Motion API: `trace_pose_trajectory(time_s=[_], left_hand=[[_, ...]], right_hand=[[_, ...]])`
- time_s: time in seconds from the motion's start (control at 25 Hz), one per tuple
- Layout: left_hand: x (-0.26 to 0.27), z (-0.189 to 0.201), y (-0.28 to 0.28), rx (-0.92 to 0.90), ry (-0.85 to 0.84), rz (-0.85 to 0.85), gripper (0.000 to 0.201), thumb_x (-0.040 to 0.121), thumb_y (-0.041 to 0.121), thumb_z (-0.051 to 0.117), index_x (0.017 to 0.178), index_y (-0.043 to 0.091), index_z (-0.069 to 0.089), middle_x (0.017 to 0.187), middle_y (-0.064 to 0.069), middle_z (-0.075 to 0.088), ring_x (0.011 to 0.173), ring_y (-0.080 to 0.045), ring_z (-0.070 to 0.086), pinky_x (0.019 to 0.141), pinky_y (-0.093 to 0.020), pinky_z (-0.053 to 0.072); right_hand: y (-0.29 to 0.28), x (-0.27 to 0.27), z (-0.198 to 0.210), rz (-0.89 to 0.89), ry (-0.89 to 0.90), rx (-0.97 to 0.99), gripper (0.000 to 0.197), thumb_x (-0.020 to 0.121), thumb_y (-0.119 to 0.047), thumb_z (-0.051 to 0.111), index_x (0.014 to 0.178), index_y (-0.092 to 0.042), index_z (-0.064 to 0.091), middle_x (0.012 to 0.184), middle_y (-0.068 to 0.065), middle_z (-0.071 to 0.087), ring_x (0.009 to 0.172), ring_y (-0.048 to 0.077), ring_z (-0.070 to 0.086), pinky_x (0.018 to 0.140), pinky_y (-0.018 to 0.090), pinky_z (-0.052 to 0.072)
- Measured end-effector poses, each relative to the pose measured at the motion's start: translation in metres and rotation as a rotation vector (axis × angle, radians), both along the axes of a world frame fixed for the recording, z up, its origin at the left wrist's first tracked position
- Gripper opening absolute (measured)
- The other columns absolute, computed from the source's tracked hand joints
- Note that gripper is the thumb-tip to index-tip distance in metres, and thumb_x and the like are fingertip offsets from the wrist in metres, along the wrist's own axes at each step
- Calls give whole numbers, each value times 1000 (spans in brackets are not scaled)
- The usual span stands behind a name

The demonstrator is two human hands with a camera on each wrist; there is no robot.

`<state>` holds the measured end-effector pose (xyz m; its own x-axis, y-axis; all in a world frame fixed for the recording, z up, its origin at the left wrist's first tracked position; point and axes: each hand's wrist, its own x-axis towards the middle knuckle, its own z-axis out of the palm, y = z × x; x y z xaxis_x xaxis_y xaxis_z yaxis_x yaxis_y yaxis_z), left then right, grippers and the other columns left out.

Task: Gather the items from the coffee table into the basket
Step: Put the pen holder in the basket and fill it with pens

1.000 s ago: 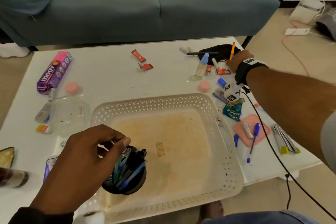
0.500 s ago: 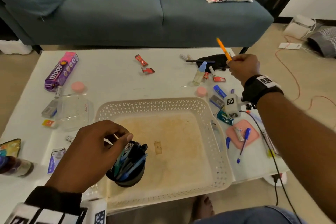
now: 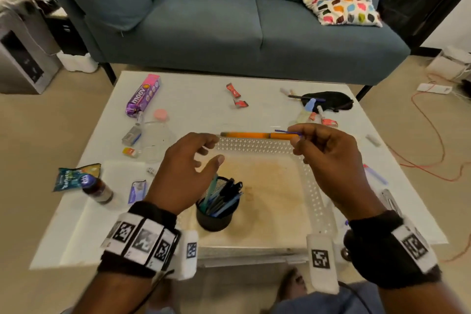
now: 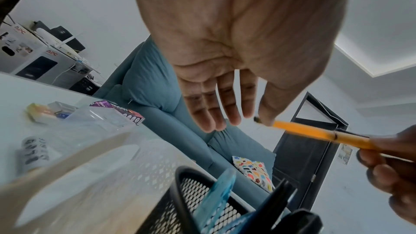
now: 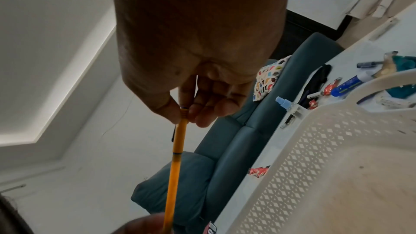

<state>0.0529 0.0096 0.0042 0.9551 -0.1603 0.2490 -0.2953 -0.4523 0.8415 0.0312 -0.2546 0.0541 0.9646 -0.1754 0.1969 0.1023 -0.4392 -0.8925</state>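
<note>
Above the basket (image 3: 316, 201), the right hand (image 3: 328, 160) pinched an orange pen (image 3: 254, 134), carried over from the tabletop's (image 3: 193, 99) far corner. The left hand (image 3: 183, 173), now off the pen holder (image 3: 216, 214), reached for its tip, fingers loose. Open room lay beneath; clutter remained outside.

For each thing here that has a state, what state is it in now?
orange pen: held level above the basket, pinched at one end
right hand: pinches the pen
left hand: open, at the pen's other end
basket: on the table
pen holder: upright in the basket, full of pens
</note>
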Motion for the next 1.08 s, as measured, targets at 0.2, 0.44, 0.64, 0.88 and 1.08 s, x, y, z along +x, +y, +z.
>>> trace_pose_trajectory(time_s=[0.2,0.44,0.64,0.88,1.08], left_hand=[[1,10,-5,-38,-114,3,19,98,13,62,114,17,71,113,9,67,108,-7,63,83,-30,58],[-6,20,-28,44,-105,-163,21,87,28,79,107,22,76,96,13,72,87,-9,69,71,-27,58],[-6,22,-17,12,-5,-127,26,88,21,76,112,27,67,91,11,68,84,-13,68,67,-30,60],[-1,14,10,83,58,-81,32,89,18,75,115,33,64,94,11,65,80,-13,69,71,-32,61],[-1,5,9,138,66,-92,3,89,28,75,91,28,73,85,10,71,82,-9,69,73,-35,60]], right_hand=[[15,1,-17,104,39,-14,20,96,-16,68,104,-32,77,87,-10,75,84,13,69,71,23,54],[31,2,-23,234,45,27,20,95,-15,70,108,-27,78,95,-10,78,89,16,72,82,37,62],[37,7,-33,250,37,135,18,97,-16,68,113,-21,74,90,-2,76,80,16,72,68,19,54],[26,15,-45,121,75,228,13,97,-10,67,108,-15,73,84,-1,73,73,9,70,61,13,50],[23,21,-50,103,108,226,12,97,-8,66,106,-13,73,86,-3,74,72,5,69,59,11,50]])
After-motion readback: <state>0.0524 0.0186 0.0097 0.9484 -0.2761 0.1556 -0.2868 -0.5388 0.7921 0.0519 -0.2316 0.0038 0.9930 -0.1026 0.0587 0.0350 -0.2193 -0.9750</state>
